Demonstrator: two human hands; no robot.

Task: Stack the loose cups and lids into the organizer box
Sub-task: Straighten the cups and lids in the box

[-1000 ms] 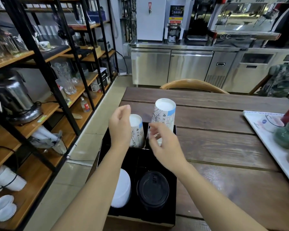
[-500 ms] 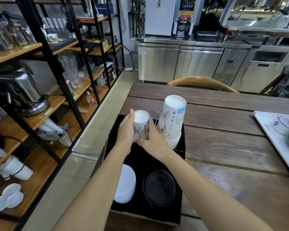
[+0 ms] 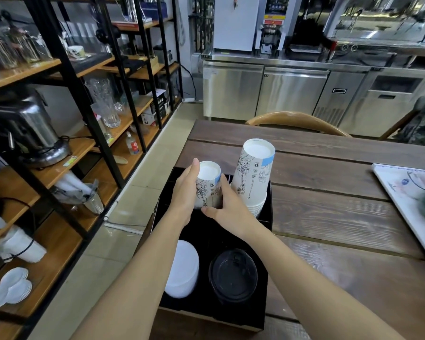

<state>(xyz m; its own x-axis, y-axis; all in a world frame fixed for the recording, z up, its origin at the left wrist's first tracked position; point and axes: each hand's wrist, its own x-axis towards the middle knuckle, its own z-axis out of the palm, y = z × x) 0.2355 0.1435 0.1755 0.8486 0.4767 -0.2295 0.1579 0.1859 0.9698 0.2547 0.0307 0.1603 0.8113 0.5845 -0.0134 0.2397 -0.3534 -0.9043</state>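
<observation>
white lids [image 3: 182,272] and black lids [image 3: 233,276] in near slots of black organizer box [image 3: 268,212] | left hand [image 3: 185,192] flat and right hand [image 3: 231,207] cupped, both pressing small cup stack [image 3: 207,186] in far-left slot, maybe not fully down | tall cup stack [image 3: 254,173] far-right | box at worktop [image 3: 341,217] edge

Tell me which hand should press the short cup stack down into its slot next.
Probably the left hand: it lies flat along the short cup stack, fingertips at its top. The right hand grips lower, wedged beside the tall stack.
</observation>
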